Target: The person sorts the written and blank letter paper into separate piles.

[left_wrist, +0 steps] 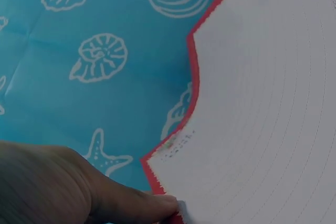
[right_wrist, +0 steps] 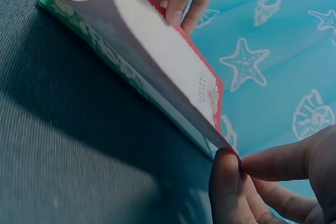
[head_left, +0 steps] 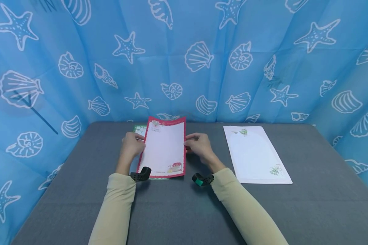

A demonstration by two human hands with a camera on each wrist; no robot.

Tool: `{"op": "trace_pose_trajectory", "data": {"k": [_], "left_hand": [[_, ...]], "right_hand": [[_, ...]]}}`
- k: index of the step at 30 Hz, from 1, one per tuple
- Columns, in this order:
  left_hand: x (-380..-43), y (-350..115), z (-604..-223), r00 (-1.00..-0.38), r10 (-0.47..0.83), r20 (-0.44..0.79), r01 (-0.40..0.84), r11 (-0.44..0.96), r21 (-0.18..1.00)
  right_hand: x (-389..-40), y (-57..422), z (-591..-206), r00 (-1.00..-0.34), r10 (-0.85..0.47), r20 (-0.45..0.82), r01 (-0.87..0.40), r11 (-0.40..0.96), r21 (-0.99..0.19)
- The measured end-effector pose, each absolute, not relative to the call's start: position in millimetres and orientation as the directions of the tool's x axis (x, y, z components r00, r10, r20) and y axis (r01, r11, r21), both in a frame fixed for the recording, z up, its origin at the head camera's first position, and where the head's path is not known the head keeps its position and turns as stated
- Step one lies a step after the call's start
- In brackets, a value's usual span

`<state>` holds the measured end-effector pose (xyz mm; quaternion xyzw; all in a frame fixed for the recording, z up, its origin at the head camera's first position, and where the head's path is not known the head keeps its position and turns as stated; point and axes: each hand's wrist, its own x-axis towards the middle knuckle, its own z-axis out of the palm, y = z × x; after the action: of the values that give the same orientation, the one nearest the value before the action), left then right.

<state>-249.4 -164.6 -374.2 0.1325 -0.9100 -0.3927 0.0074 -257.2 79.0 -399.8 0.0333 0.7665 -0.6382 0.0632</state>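
Observation:
A red-bordered sheet of paper (head_left: 164, 148) with faint ruled lines is held up between both hands, bowed and tilted. My left hand (head_left: 133, 146) pinches its left edge with the thumb on the printed face. At the opposite edge my right hand (head_left: 200, 145) pinches the sheet between thumb and fingers, as the right wrist view shows. Beneath it lies green-bordered paper (head_left: 140, 129), mostly covered; in the right wrist view its green edge (right_wrist: 97, 45) rests on the table, and the raised sheet's far side stands apart from it.
To the right lies a stack of white paper (head_left: 254, 154) with green leaf prints. The table has a dark grey cloth (head_left: 178, 211). Behind its far edge hangs a blue curtain (head_left: 178, 64) with shell and starfish prints. Black bands (head_left: 141, 174) sit on both wrists.

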Motion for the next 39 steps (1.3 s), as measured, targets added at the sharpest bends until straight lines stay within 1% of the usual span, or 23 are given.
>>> {"op": "trace_pose_trajectory", "data": {"k": [5, 10, 15, 23, 26, 30, 34, 39], "left_hand": [[-248, -170, -375, -0.956, -0.284, -0.071, -0.253, 0.68, 0.688], [-245, -176, -375, -0.95, -0.301, -0.086, -0.282, 0.702, 0.654], [-245, -178, -374, -0.947, -0.307, -0.095, -0.297, 0.722, 0.624], [-246, -179, -376, -0.94, -0.332, -0.073, -0.314, 0.766, 0.561], [-246, -178, -376, -0.937, -0.337, -0.095, -0.336, 0.787, 0.517], [-247, -175, -376, -0.933, -0.323, -0.16, -0.359, 0.807, 0.468], [-247, -174, -376, -0.924, -0.324, -0.204, -0.382, 0.811, 0.443], [-247, -175, -376, -0.919, -0.322, -0.226, -0.391, 0.815, 0.427]], "right_hand": [[-259, 65, -401, -0.99, -0.007, -0.143, 0.137, 0.234, -0.962], [-259, 53, -402, -0.992, 0.0, -0.129, 0.124, 0.291, -0.949], [-258, 45, -399, -0.99, 0.005, -0.143, 0.136, 0.34, -0.93], [-258, 40, -396, -0.985, -0.002, -0.171, 0.146, 0.507, -0.85], [-259, 39, -396, -0.981, -0.023, -0.192, 0.149, 0.545, -0.825], [-260, 37, -397, -0.977, -0.047, -0.206, 0.142, 0.574, -0.806], [-261, 35, -396, -0.975, -0.064, -0.211, 0.131, 0.598, -0.791], [-262, 30, -395, -0.972, -0.085, -0.221, 0.123, 0.616, -0.778]]}}
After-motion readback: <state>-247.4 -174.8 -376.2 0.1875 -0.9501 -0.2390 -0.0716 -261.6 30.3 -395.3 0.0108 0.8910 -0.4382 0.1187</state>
